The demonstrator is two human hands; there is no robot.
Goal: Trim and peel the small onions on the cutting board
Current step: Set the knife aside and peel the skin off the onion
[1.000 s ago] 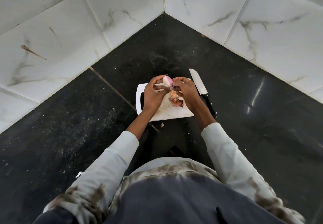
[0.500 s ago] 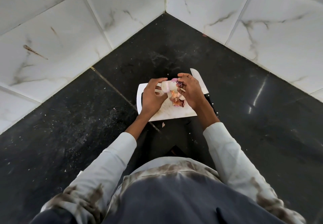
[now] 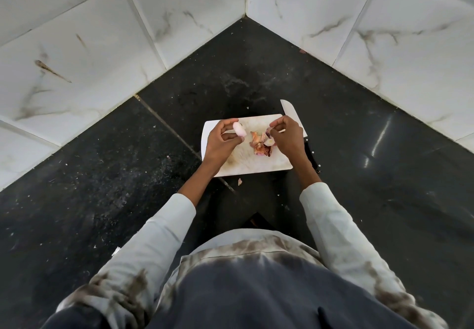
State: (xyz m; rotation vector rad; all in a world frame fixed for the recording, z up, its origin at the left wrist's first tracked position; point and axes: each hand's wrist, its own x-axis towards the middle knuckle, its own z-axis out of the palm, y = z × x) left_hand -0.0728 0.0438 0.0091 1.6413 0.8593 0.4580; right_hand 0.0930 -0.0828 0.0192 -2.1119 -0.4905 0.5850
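Readable text, labels, brands, numbers, signs: I find none in this view. No surface I can see carries lettering or a mark that I can read.
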